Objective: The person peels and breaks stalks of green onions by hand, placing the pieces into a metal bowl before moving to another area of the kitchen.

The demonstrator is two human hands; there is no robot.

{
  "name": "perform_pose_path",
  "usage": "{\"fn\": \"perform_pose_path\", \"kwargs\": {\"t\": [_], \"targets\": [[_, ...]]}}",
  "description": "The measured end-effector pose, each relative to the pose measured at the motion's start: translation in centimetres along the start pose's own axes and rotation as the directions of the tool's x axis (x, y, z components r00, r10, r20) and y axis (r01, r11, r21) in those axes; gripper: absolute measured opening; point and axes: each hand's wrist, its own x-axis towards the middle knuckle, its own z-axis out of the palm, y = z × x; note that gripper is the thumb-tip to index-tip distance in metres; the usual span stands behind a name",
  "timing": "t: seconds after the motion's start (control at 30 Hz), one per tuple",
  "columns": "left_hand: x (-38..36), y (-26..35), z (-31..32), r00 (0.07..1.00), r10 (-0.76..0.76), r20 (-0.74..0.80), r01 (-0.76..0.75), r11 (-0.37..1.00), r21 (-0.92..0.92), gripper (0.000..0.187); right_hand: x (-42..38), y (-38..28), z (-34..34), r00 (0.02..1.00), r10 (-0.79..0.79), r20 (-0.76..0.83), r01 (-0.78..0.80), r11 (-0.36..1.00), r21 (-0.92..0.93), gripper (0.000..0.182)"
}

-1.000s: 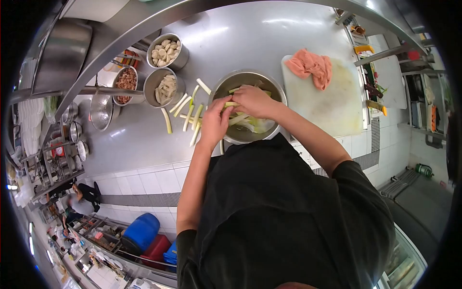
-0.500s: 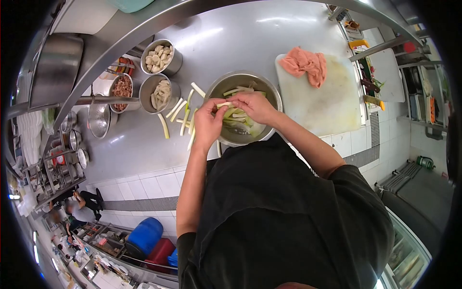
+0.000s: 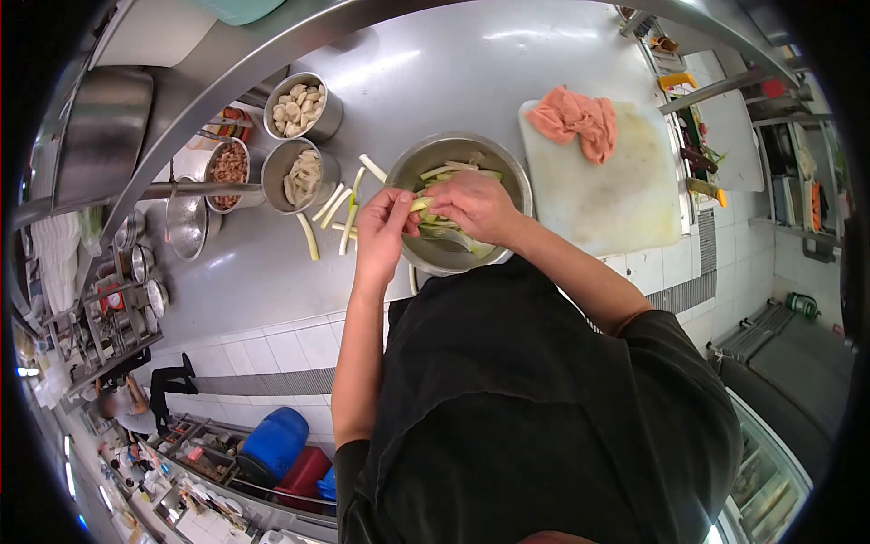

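Observation:
Over a steel mixing bowl (image 3: 524,177), both hands are closed on a pale green scallion stalk (image 3: 420,205). My left hand (image 3: 381,234) pinches one end between thumb and fingers, near the bowl's left rim. From the other side, my right hand (image 3: 478,208) has its fingers bent around the stalk, and they hide most of it. Yellow-green scallion pieces (image 3: 453,238) lie in the bowl below. Several whitish-green scallion stalks (image 3: 311,238) are spread on the counter left of my left hand.
Steel pots with pale chunks (image 3: 297,111), white slices (image 3: 303,179) and diced pink meat (image 3: 229,165) stand at the left. On the right, a pink cloth (image 3: 576,122) lies on a white cutting board (image 3: 625,208). A metal rail (image 3: 237,77) arches overhead. Another person (image 3: 134,410) is far left.
My left hand has shifted slightly left and its wrist has turned. The right hand has edged right, its fingers more curled over the stalk. The person in the background has changed posture.

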Motion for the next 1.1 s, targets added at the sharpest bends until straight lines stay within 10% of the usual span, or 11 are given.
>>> {"fn": "perform_pose_path", "kwargs": {"t": [0.13, 0.23, 0.37, 0.43, 1.0, 1.1], "targets": [[-1.3, 1.3, 1.2, 0.938, 0.325, 0.121, -0.339, 0.790, 0.511, 0.015, 0.7, -0.9, -0.4, 0.951, 0.291, 0.101, -0.299, 0.950, 0.084, 0.015], [-1.9, 2.6, 1.2, 0.966, 0.240, 0.101, -0.245, 0.707, 0.663, 0.012, 1.1, -1.3, -0.3, 0.913, 0.371, 0.170, -0.400, 0.896, 0.194, 0.018], [-1.6, 2.3, 1.3, 0.974, 0.221, 0.058, -0.204, 0.727, 0.656, 0.011, 0.9, -1.6, -0.2, 0.889, 0.422, 0.175, -0.457, 0.839, 0.296, 0.016], [-1.3, 2.0, 1.9, 0.804, 0.590, 0.075, -0.504, 0.608, 0.613, 0.010, 0.9, -1.5, -0.1, 0.886, 0.435, 0.159, -0.463, 0.832, 0.305, 0.015], [-1.4, 0.0, 0.7, 0.920, 0.330, -0.214, -0.247, 0.908, 0.339, 0.012, -2.1, 3.1, -3.0, 0.872, 0.480, -0.096, -0.489, 0.861, -0.142, 0.010], [-1.7, 0.2, -0.5, 0.911, 0.317, -0.263, -0.222, 0.916, 0.334, 0.012, -1.9, 3.3, -4.3, 0.727, 0.679, -0.105, -0.685, 0.704, -0.186, 0.012]]}}
